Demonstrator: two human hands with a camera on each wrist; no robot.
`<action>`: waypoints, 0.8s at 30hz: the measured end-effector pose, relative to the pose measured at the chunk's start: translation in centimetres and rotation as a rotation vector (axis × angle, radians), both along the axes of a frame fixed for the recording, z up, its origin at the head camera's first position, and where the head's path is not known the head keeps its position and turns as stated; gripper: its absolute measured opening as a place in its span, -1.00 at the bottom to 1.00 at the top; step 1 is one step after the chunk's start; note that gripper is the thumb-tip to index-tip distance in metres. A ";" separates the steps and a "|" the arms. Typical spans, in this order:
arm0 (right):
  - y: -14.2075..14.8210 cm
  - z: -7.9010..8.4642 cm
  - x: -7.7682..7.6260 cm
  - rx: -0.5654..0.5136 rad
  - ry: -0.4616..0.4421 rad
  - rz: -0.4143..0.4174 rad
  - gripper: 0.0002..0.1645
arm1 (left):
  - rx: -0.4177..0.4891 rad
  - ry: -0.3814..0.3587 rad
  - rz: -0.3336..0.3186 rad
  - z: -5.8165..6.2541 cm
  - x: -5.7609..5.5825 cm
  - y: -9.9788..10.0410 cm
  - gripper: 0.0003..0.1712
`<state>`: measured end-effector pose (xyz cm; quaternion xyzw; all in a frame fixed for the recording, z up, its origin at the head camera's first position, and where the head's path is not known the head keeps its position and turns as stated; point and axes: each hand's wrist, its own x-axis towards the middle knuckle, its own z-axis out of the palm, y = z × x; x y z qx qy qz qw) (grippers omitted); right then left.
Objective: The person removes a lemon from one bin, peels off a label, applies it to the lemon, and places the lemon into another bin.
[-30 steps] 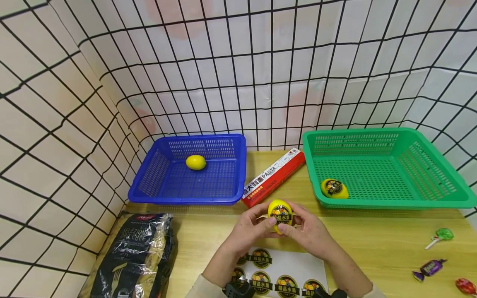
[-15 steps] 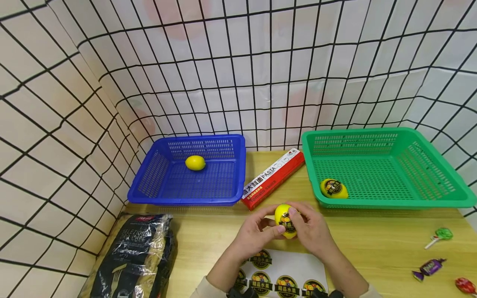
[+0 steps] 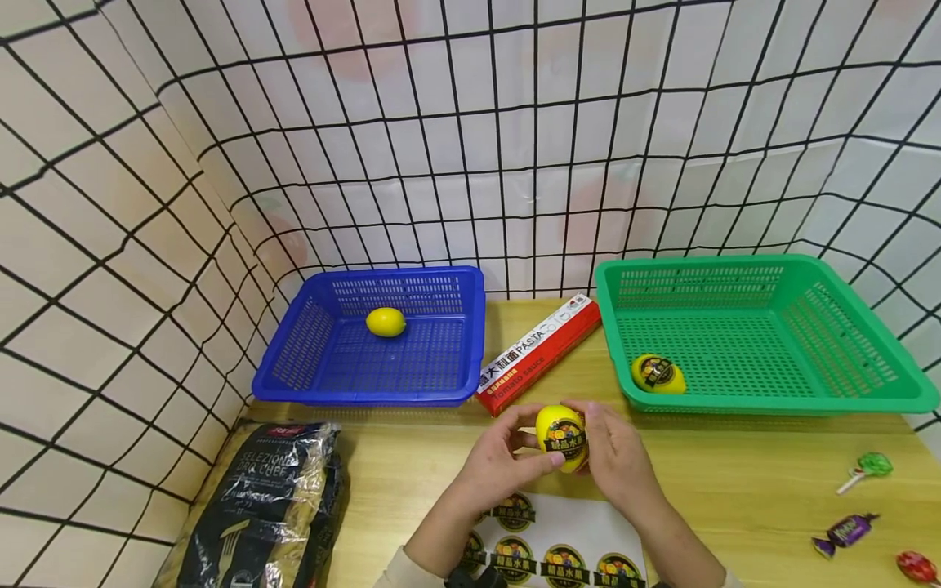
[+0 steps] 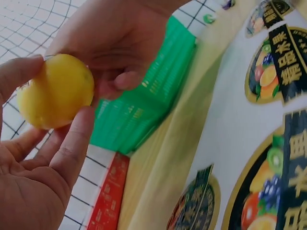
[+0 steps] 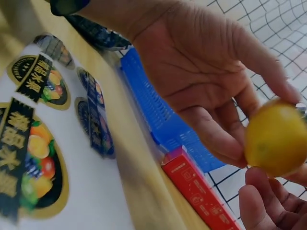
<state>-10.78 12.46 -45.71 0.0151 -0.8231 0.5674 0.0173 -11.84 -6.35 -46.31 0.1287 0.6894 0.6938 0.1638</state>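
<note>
My left hand (image 3: 496, 457) pinches a yellow lemon (image 3: 548, 425) above the table. A round black-and-gold fruit label (image 3: 564, 445) is on the lemon's near side. On the other side, my right hand (image 3: 621, 457) has its fingers at the lemon's edge, with the thumb lifted beside the label. The left wrist view shows the left thumb and fingers round the lemon (image 4: 57, 91) and the right hand (image 4: 117, 45) behind it, fingers loosely bent. A white sheet of similar labels (image 3: 599, 523) lies under the wrists, partly hidden by the left forearm.
One plain lemon (image 3: 385, 322) is in the blue basket (image 3: 367, 398); a labelled lemon (image 3: 657, 374) is in the green basket (image 3: 779, 403). Between them lies a red pasta box (image 3: 540, 355). A black pasta bag (image 3: 257, 506) is at left; a lollipop (image 3: 873, 465) and wrapped candies (image 3: 849, 529) at right.
The lemon has moved slightly right and been turned a little in the hands. The right thumb, pressing the label half a second ago, has come away toward the lemon's right side.
</note>
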 end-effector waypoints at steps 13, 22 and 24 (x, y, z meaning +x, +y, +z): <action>6.1 0.1 2.6 0.081 -0.084 -0.254 -0.35 | -0.128 0.049 0.023 0.3 -0.6 0.8 -0.34; 11.6 -0.1 1.4 -0.041 -0.143 -0.569 -0.14 | -0.296 0.299 0.015 4.8 -4.9 5.3 -0.21; 12.4 0.0 1.1 -0.074 -0.165 -0.590 -0.11 | -0.321 0.369 0.001 5.5 -6.2 6.5 -0.22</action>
